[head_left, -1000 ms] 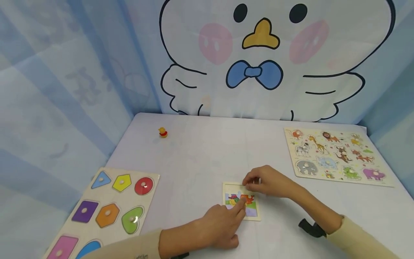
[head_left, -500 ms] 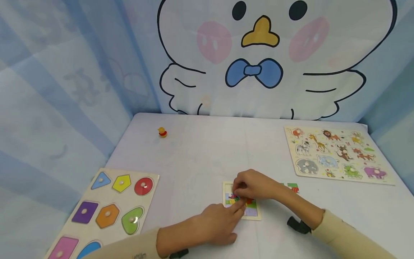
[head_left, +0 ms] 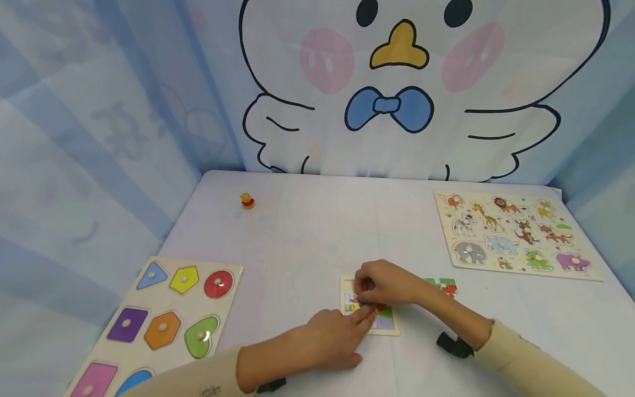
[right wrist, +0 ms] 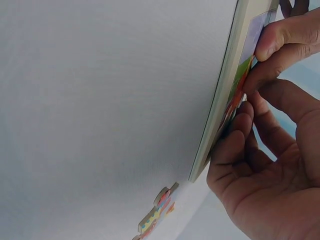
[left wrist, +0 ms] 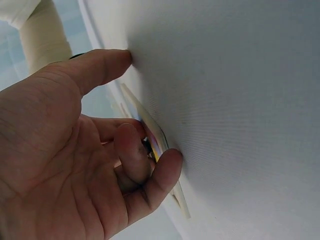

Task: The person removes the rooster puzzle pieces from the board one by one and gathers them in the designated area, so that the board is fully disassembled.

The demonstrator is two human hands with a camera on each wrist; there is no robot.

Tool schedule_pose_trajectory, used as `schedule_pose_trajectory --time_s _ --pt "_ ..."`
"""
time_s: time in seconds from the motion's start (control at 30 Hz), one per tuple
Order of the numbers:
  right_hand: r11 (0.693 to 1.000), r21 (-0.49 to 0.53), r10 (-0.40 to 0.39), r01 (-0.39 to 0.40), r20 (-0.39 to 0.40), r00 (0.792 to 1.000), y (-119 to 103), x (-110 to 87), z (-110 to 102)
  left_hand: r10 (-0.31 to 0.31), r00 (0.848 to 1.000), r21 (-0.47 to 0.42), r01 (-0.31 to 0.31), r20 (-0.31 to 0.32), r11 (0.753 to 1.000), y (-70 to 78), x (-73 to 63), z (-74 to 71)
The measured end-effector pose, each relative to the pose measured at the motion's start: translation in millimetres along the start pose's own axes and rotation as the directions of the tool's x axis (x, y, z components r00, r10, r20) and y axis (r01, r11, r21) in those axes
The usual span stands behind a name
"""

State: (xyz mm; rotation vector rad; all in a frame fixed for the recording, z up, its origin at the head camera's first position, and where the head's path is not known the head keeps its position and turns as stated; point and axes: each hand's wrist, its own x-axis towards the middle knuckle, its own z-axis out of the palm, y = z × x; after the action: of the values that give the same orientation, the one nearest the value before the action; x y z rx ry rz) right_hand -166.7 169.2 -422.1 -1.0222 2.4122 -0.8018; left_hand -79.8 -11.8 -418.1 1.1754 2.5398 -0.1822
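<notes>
A small wooden jigsaw tray [head_left: 384,332] lies in front of me, its lower part filled with colourful picture pieces. My left hand [head_left: 329,339] presses its index finger down on those pieces; its thumb stays apart near the tabletop. Over the tray's upper left, my right hand [head_left: 389,281] has its thumb and fingertips brought together at a puzzle piece that the fingers mostly hide. In the right wrist view, both hands' fingertips meet close together on the picture. Loose puzzle pieces [head_left: 448,286] lie right of the tray, partly behind the right forearm.
At the left is a shape puzzle board [head_left: 166,300] with knobbed pieces, partly under the left sleeve. An animal puzzle board [head_left: 516,234] lies at the back right. A tiny yellow and red toy figure [head_left: 247,200] stands at the back left.
My right hand has moved left from the tray's top right corner to its upper left, uncovering the loose pieces. The left hand has stayed nearly still on the picture.
</notes>
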Motion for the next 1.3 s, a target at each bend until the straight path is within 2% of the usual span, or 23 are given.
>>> schedule_pose_trajectory --time_s 0.33,0.53,0.97,1.3 --pt "0.997 0.070 -0.012 0.012 0.007 1.000 3.4 -0.6 0.1 0.007 1.000 -0.033 -0.007 0.007 0.999 -1.8 1.5 1.6" --pt "0.995 0.096 0.015 -0.017 0.019 1.000 3.8 -0.1 1.0 0.018 1.000 -0.046 -0.018 0.012 0.999 -2.4 0.8 1.5" --pt "0.987 0.160 0.030 -0.027 -0.013 0.999 6.0 0.0 4.6 0.014 1.000 -0.050 -0.013 0.007 0.999 -1.9 -0.3 1.4" --pt "0.992 0.126 0.037 -0.031 -0.044 0.998 0.5 2.0 8.0 0.026 1.000 -0.049 -0.026 0.005 0.998 -2.9 1.0 1.0"
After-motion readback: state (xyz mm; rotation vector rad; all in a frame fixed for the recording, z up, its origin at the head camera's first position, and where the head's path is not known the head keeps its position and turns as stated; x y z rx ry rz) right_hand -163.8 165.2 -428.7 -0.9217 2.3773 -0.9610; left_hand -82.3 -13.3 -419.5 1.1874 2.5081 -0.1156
